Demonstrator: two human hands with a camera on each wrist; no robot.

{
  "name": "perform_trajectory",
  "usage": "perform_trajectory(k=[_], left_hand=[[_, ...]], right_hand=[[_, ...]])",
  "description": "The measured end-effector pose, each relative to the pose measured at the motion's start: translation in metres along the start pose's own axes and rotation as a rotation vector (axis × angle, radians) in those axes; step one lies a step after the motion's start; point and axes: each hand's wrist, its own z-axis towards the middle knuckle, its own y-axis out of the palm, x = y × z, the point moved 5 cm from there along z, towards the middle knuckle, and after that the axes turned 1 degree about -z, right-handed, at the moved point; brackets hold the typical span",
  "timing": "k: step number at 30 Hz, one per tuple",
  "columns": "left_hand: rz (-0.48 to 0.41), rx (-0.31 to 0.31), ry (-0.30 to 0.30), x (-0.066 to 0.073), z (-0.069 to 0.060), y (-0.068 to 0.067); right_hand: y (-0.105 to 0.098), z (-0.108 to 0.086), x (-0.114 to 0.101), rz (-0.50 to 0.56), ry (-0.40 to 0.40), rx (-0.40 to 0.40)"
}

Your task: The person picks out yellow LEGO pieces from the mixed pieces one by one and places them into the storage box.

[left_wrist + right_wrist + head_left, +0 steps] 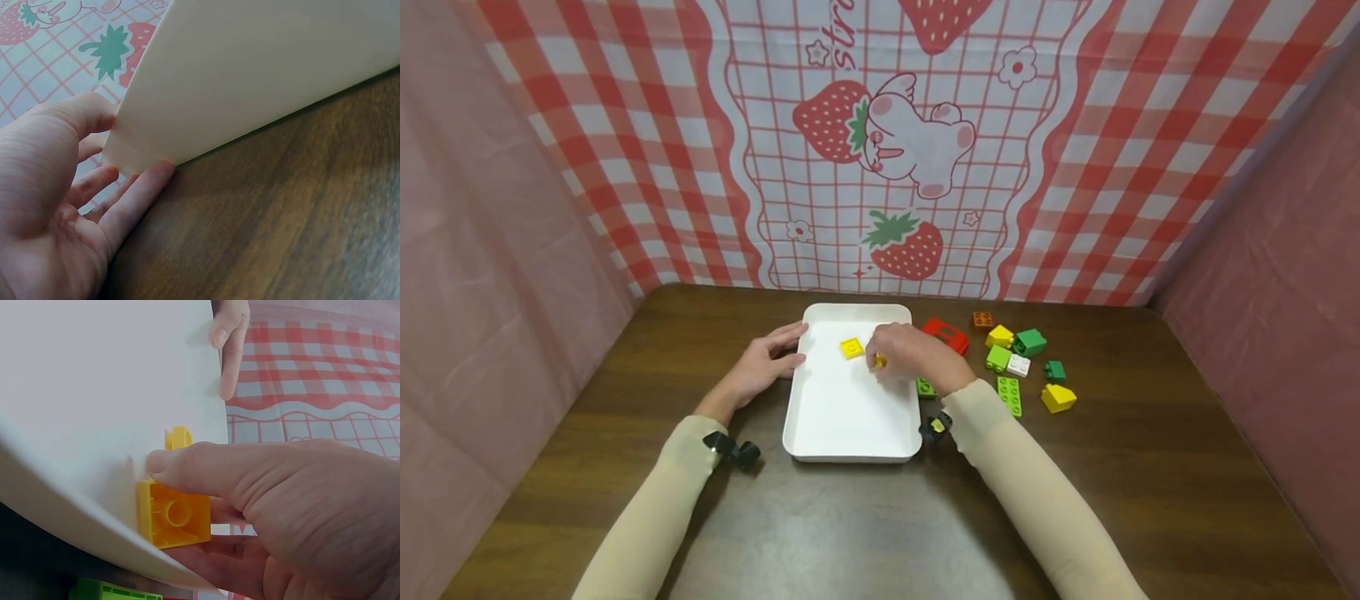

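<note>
A white tray (850, 417) lies on the table. My left hand (748, 371) touches its left side, with fairly straight fingers against the outer wall (250, 69) in the left wrist view. Over the tray's right side, my right hand (906, 354) pinches a yellow brick (881, 361) between thumb and fingers. The right wrist view shows that brick (178, 515) with its hollow underside towards the camera. Another yellow piece (852, 347), flat and square, lies in the upper part of the tray; beyond my right thumb, a yellow piece (179, 437) shows in the right wrist view.
Right of the tray are a red piece (946, 335), an orange brick (982, 319), a white brick (1018, 365), yellow bricks (1058, 398) and several green ones (1009, 395). A checked strawberry cloth (917, 242) hangs behind the table, with pink cloth at both sides.
</note>
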Motion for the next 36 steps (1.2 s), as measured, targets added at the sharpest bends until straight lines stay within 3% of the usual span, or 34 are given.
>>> perform_trajectory(k=[16, 36], left_hand=[[-0.005, -0.008, -0.004, 0.0040, -0.0006, 0.0000], [-0.011, -0.004, -0.007, 0.0028, -0.0015, 0.0003]], right_hand=[[0.0019, 0.0074, 0.0016, 0.042, 0.079, -0.139], [0.0025, 0.0026, -0.0007, 0.052, 0.056, -0.121]])
